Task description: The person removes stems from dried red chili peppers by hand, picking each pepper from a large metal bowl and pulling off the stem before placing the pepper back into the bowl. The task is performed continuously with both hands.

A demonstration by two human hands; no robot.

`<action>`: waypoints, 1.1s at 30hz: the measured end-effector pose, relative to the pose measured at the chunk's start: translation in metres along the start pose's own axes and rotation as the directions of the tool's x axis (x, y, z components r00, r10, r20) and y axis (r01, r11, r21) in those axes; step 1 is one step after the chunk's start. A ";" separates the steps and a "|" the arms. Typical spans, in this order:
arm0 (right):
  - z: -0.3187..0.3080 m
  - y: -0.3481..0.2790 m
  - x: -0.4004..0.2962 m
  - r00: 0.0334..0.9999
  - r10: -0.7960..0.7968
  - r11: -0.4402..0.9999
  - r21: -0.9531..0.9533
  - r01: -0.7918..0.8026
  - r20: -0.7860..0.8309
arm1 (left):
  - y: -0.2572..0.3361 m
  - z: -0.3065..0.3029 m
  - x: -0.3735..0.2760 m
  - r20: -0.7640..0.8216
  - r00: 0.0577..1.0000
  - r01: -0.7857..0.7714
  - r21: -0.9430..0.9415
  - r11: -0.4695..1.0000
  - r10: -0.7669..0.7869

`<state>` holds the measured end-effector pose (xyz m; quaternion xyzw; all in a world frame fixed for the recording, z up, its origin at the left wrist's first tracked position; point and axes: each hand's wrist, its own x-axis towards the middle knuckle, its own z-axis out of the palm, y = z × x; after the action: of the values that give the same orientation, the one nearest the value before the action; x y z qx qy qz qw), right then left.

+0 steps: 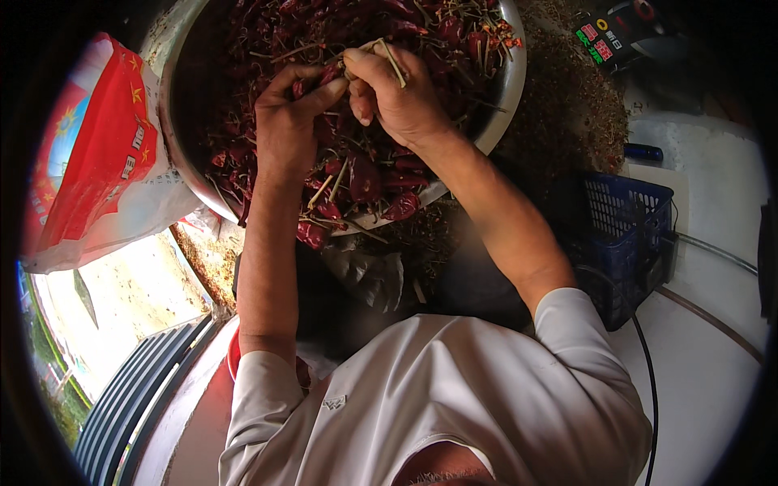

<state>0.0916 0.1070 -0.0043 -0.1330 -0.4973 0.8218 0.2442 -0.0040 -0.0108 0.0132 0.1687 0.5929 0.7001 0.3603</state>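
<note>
A wide metal basin [513,79] holds a heap of dried red chili peppers [364,176], many with pale dry stems. Above the heap, my left hand [289,118] pinches a dried chili pepper [330,74] between thumb and fingers. Close beside it, my right hand [395,91] grips at the pepper's stem end, thumb pressed to the curled fingers. A bent dry stem [392,62] sticks out across the right hand's fingers. The exact grip on the stem end is partly hidden by the fingers.
A red and white printed sack [103,152] leans at the basin's left. Scattered stems and chili bits [559,109] cover the floor on the right. A blue plastic basket [632,206] with a black cable [647,364] stands near my right elbow. One pepper [312,234] lies at the basin's near rim.
</note>
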 end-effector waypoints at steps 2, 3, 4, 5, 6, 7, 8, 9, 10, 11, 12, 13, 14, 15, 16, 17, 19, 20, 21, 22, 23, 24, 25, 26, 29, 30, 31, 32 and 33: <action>0.002 -0.001 -0.002 1.000 0.012 0.996 0.086 -0.010 -0.020 | 0.001 0.000 0.000 -0.014 0.998 0.059 -0.013 0.998 -0.059; 0.004 -0.002 -0.002 0.999 0.026 0.993 0.120 -0.023 -0.026 | 0.000 0.000 0.000 0.004 0.999 0.032 -0.067 0.997 -0.031; 0.006 -0.004 -0.003 0.999 0.040 0.987 0.154 -0.035 -0.032 | -0.001 0.001 0.000 0.022 1.000 0.006 -0.121 0.993 -0.003; 0.007 -0.006 -0.003 0.998 0.055 0.981 0.188 -0.047 -0.038 | -0.003 0.002 0.001 0.038 0.999 -0.019 -0.175 0.984 0.026; 0.007 -0.007 -0.001 0.997 0.044 0.974 0.224 -0.029 -0.063 | -0.004 0.002 0.002 0.027 0.999 -0.021 -0.192 0.981 0.027; 0.006 -0.010 -0.001 0.995 0.034 0.966 0.259 -0.009 -0.089 | -0.006 0.002 0.003 0.017 0.999 -0.023 -0.209 0.978 0.027; 0.003 -0.014 0.000 0.993 0.025 0.956 0.294 0.011 -0.116 | -0.007 0.002 0.004 0.007 1.000 -0.025 -0.225 0.974 0.027; -0.013 -0.021 0.013 0.976 -0.018 0.925 0.367 0.098 -0.215 | -0.008 0.000 0.003 -0.029 1.000 -0.008 -0.204 0.979 0.002; -0.056 -0.031 0.031 0.998 0.063 0.575 0.818 -0.021 -0.019 | -0.009 -0.007 0.000 -0.068 0.997 0.009 -0.184 0.983 -0.022; -0.082 -0.044 0.040 0.982 -0.157 0.714 0.675 0.189 -0.109 | -0.012 -0.012 -0.001 -0.104 0.994 0.027 -0.158 0.987 -0.043; -0.059 -0.068 0.038 0.817 -0.088 0.694 0.553 0.461 -0.570 | -0.013 -0.012 -0.001 -0.106 0.994 -0.005 -0.144 0.990 -0.011; -0.082 -0.062 0.045 0.820 -0.105 0.729 0.517 0.448 -0.562 | -0.013 -0.012 -0.001 -0.097 0.995 -0.017 -0.127 0.992 0.005; -0.079 -0.059 0.040 0.837 -0.187 0.860 0.326 0.392 -0.514 | -0.011 -0.010 0.000 -0.087 0.996 -0.030 -0.110 0.993 0.020; -0.075 -0.057 0.031 0.855 -0.255 0.938 0.097 0.331 -0.453 | -0.011 -0.005 -0.001 -0.071 0.997 -0.037 -0.102 0.994 0.030; -0.075 -0.045 0.022 0.901 -0.191 0.981 -0.062 0.181 -0.390 | -0.013 -0.006 0.005 -0.081 0.996 -0.037 -0.099 0.994 0.029; -0.071 -0.031 0.018 0.893 -0.245 0.955 -0.251 0.157 -0.377 | -0.014 -0.006 0.005 -0.082 0.996 -0.046 -0.077 0.996 0.040; -0.045 -0.032 0.009 0.946 -0.207 0.848 -0.528 0.045 -0.251 | -0.012 -0.005 0.004 -0.095 0.994 -0.060 -0.032 0.998 0.057; -0.036 -0.031 0.006 0.966 -0.226 0.795 -0.597 0.108 -0.126 | -0.010 -0.003 0.004 -0.094 0.993 -0.071 0.041 0.997 0.075; -0.030 -0.026 0.005 0.973 -0.229 0.739 -0.650 0.175 0.001 | -0.010 -0.003 0.002 -0.095 0.991 -0.078 0.117 0.990 0.090; -0.030 -0.018 0.009 0.965 -0.232 0.648 -0.721 0.247 0.122 | -0.009 -0.002 0.001 -0.096 0.990 -0.085 0.193 0.978 0.104; -0.026 -0.012 0.007 0.932 -0.307 0.597 -0.723 0.346 0.193 | -0.009 -0.003 0.000 -0.084 0.990 -0.087 0.250 0.964 0.111; -0.021 -0.012 0.004 0.934 -0.289 0.547 -0.765 0.340 0.208 | -0.008 -0.005 -0.001 -0.074 0.990 -0.089 0.305 0.948 0.117; -0.017 -0.012 0.001 0.937 -0.271 0.494 -0.803 0.334 0.223 | -0.007 -0.007 -0.001 -0.062 0.991 -0.091 0.360 0.928 0.121; -0.014 -0.005 0.000 0.924 -0.315 0.514 -0.780 0.359 0.217 | -0.005 -0.008 -0.002 -0.041 0.988 -0.118 0.428 0.896 0.150; -0.013 -0.004 -0.003 0.940 -0.226 0.497 -0.800 0.337 0.255 | 0.000 -0.013 -0.007 0.039 0.972 -0.210 0.588 0.781 0.232; -0.014 -0.008 -0.004 0.944 -0.161 0.477 -0.815 0.329 0.287 | 0.001 -0.014 -0.010 0.072 0.963 -0.248 0.617 0.747 0.260; -0.014 -0.009 -0.006 0.962 -0.095 0.568 -0.780 0.262 0.254 | 0.001 -0.016 -0.012 0.104 0.952 -0.284 0.643 0.711 0.286; -0.013 -0.011 -0.008 0.974 -0.025 0.650 -0.736 0.188 0.227 | 0.000 -0.018 -0.013 0.129 0.958 -0.279 0.617 0.736 0.255; -0.012 -0.012 -0.010 0.977 0.049 0.721 -0.684 0.110 0.208 | 0.000 -0.020 -0.014 0.152 0.962 -0.272 0.590 0.760 0.226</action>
<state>0.1084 0.1149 0.0002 -0.1181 -0.7929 0.5820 0.1362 -0.0076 -0.0351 0.0109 0.3772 0.7444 0.5084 0.2123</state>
